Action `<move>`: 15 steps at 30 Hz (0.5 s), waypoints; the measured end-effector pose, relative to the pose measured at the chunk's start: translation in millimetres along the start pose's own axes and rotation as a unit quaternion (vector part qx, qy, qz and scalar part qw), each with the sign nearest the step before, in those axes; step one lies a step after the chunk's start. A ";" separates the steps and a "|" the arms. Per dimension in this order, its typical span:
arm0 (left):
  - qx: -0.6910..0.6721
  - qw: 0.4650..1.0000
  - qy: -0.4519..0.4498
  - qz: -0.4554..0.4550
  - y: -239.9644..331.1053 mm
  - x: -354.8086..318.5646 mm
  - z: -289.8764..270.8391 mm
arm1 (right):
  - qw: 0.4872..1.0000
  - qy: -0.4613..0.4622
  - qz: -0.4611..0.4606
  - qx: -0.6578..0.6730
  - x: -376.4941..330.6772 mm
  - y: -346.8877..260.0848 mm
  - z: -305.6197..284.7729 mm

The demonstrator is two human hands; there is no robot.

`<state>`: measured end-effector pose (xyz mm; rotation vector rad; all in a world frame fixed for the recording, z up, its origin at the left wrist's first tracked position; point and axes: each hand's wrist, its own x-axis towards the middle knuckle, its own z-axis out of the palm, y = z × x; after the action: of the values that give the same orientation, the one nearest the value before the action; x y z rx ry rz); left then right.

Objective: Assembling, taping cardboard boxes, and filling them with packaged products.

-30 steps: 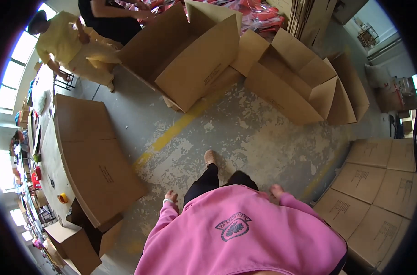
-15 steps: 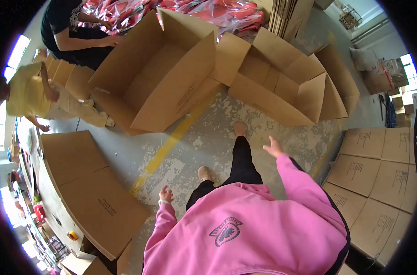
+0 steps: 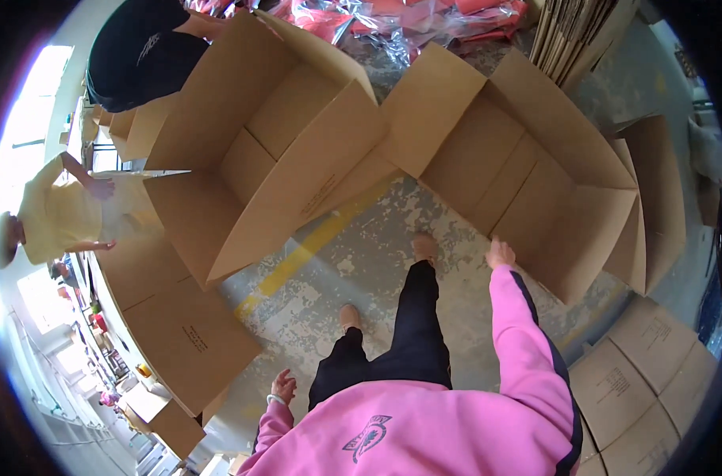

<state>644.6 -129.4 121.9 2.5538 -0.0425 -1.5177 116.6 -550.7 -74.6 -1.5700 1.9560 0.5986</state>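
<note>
My right hand (image 3: 501,252) is at the near rim of an open cardboard box (image 3: 585,213), with its fingers closed over the edge. That box stands upright on the floor, and its inside shows nothing but brown walls and bottom. My left hand (image 3: 283,386), a pale band at its wrist, hangs low beside my left leg; its fingers are loosely bent and apart, and it holds nothing. Left of the gripped box stands a larger open carton (image 3: 297,111), its flaps raised.
A co-worker in dark clothes (image 3: 143,59) bends over the larger carton; another in yellow (image 3: 55,202) stands at the left. Red items in clear plastic (image 3: 424,24) lie beyond. Flattened cardboard (image 3: 571,36) leans at the back. Stacked closed cartons (image 3: 615,389) stand at my right.
My right hand has gone from free air to the box's near rim. I am closer to the boxes. The dark-clothed co-worker bends further in over the large carton.
</note>
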 end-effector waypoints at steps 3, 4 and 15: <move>0.007 1.000 -0.009 0.020 38.0 -14.3 -0.6 | 0.998 -0.054 -0.026 -0.026 -11.4 17.0 40.0; 0.016 0.999 -0.021 0.044 47.2 -18.3 0.2 | 0.998 -0.059 -0.027 -0.027 -21.2 20.8 49.6; 0.047 0.991 -0.071 0.104 118.4 -6.6 47.0 | 0.978 -0.129 0.150 0.072 -167.5 70.8 72.0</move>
<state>607.7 -251.4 124.7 2.4157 -0.3933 -1.6457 84.9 -366.6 -16.8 -1.0602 1.9981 0.7225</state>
